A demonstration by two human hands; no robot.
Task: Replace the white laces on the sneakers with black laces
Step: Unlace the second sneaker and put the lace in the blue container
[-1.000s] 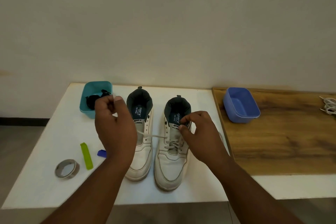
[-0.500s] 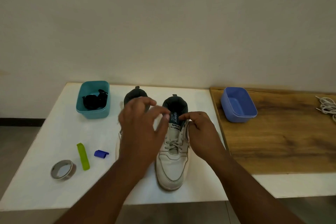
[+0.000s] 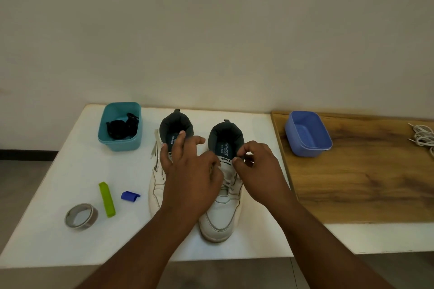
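Setting: a white tabletop (image 3: 70,171) stood against a plain wall, a wooden board (image 3: 364,183) adjoining at 3 o'clock.
Right white sneaker (image 3: 222,213): stood centre, white lace (image 3: 226,183) threaded low; upper eyelets looked freed.
Left hand (image 3: 187,171): fingers spread, hovering over both shoes, holding nothing.
Right hand (image 3: 256,171): fingertips pinching at the tongue's edge.
Black laces (image 3: 118,128): in the teal plastic tub (image 3: 122,143) at 10 o'clock.
Advice: steady the shoe, draw each crossing out evenly.

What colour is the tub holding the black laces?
Teal tub, seen in the head view, with the black laces inside.
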